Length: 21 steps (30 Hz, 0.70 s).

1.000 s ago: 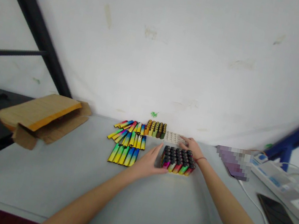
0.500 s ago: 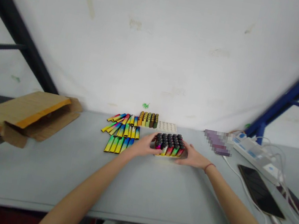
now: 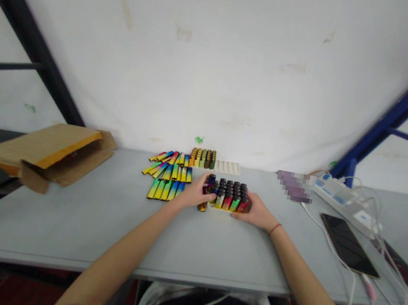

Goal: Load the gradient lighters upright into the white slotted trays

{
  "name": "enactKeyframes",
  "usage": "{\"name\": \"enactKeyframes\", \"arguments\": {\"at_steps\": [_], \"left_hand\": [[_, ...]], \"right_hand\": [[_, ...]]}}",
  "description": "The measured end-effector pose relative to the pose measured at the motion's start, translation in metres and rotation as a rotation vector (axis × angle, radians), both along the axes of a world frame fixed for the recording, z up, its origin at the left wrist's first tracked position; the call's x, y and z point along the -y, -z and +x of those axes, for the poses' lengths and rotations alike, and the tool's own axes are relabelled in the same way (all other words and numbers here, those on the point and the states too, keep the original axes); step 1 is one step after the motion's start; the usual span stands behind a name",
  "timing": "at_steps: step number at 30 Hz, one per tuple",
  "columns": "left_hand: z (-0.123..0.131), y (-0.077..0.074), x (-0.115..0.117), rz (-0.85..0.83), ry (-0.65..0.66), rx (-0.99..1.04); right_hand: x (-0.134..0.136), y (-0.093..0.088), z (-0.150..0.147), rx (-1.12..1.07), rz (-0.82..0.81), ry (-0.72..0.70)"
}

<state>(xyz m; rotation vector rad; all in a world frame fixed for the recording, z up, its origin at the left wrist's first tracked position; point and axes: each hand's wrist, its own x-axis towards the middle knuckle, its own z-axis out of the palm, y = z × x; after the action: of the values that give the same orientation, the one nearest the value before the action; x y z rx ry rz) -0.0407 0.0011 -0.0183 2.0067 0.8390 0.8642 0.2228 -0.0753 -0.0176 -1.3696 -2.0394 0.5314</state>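
Rows of upright lighters (image 3: 227, 202) with black tops and bright coloured bodies stand packed in a white tray in front of me. My left hand (image 3: 197, 192) is closed around several lighters (image 3: 203, 207) at the block's left side, which lean a little away from the rest. My right hand (image 3: 255, 211) grips the right side of the tray of lighters, thumb at the near corner, other fingers partly hidden behind. Left of my left hand lie shiny rainbow-coloured flat pieces (image 3: 167, 189) in three rough rows.
Behind, upright gold and dark green pieces (image 3: 203, 158) stand beside a white holed tray (image 3: 227, 167). An open cardboard box (image 3: 46, 148) lies at left. To the right are a phone (image 3: 349, 245), a blurred purple item (image 3: 295, 187), a power strip (image 3: 348, 205) and white cables.
My left hand has closed on lighters at the block's left edge and drawn them slightly left, opening a small gap. My right hand stays at the right side. The view has shifted slightly.
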Motion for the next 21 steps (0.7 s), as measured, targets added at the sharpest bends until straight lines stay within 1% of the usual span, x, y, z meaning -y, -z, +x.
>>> {"name": "enactKeyframes", "arguments": {"at_steps": [3,5,7,11,14,17,19,21], "left_hand": [[0.005,0.010,0.001,-0.039,-0.011,0.003],[0.008,0.012,0.003,-0.029,-0.030,-0.028],[0.010,0.009,0.005,-0.019,-0.067,-0.032],[0.013,0.000,0.009,0.002,-0.153,0.076],[0.011,-0.003,0.009,-0.011,-0.123,0.069],[0.008,-0.002,0.009,-0.047,-0.075,0.025],[0.008,-0.001,0.010,-0.050,-0.092,0.048],[0.011,-0.001,0.012,-0.039,-0.146,0.103]], "right_hand": [[0.000,0.002,0.000,0.026,0.010,0.013],[-0.001,0.004,0.001,0.040,0.015,0.013],[-0.001,0.005,0.002,0.049,0.019,0.009],[-0.001,0.006,0.002,0.046,0.038,-0.002],[-0.001,0.007,0.002,0.056,0.049,0.008],[-0.001,0.008,0.002,0.063,0.053,0.012],[-0.001,0.008,0.002,0.061,0.057,0.013],[-0.001,0.008,0.003,0.057,0.064,0.009]]}}
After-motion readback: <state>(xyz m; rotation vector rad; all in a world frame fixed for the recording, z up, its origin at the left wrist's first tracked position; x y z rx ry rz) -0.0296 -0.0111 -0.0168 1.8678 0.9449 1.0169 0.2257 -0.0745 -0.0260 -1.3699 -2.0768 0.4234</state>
